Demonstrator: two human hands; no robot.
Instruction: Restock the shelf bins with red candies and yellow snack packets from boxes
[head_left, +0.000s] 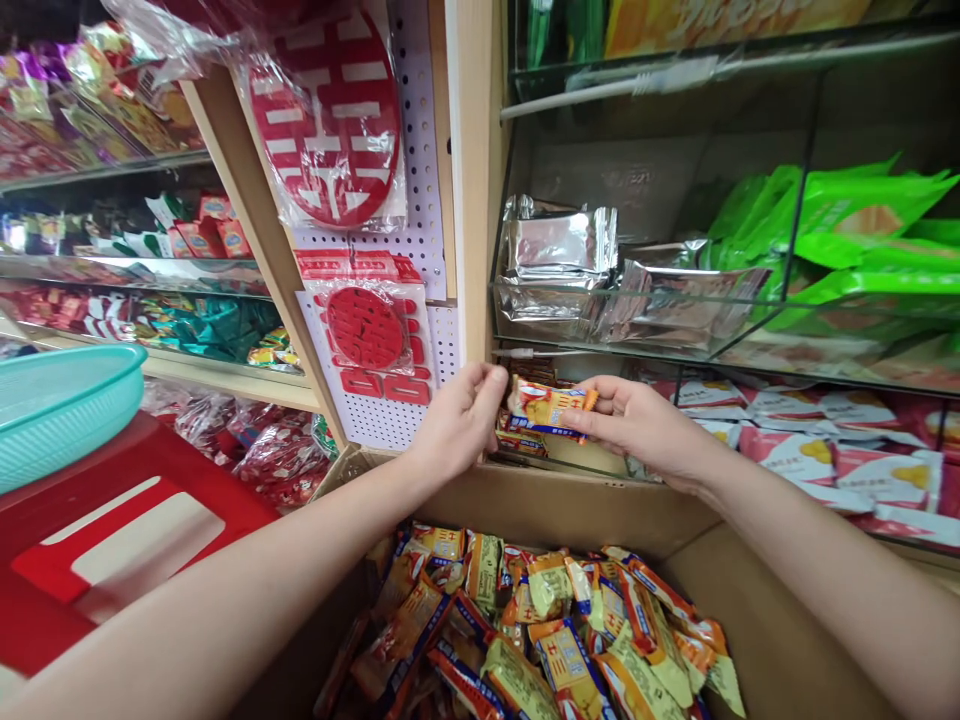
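Observation:
My right hand (626,425) pinches the right end of a small orange and blue wrapped snack packet (551,405). Close beside the packet's left end is my left hand (466,415), its fingers curled closed; whatever they may hold is hidden. Both hands are over the far edge of an open cardboard box (577,500), in front of a low shelf compartment. A few similar packets (521,442) lie in that compartment, partly covered by the hands. Below my forearms, the box holds a heap of loose orange, yellow and blue snack packets (566,665).
Silver packets (562,245) and green bags (862,230) fill the clear-fronted shelf above. Pink and white packets (855,465) lie lower right. Red decorations (337,120) hang on a pegboard. At left, a teal basket (67,410) rests on a red stool (180,460).

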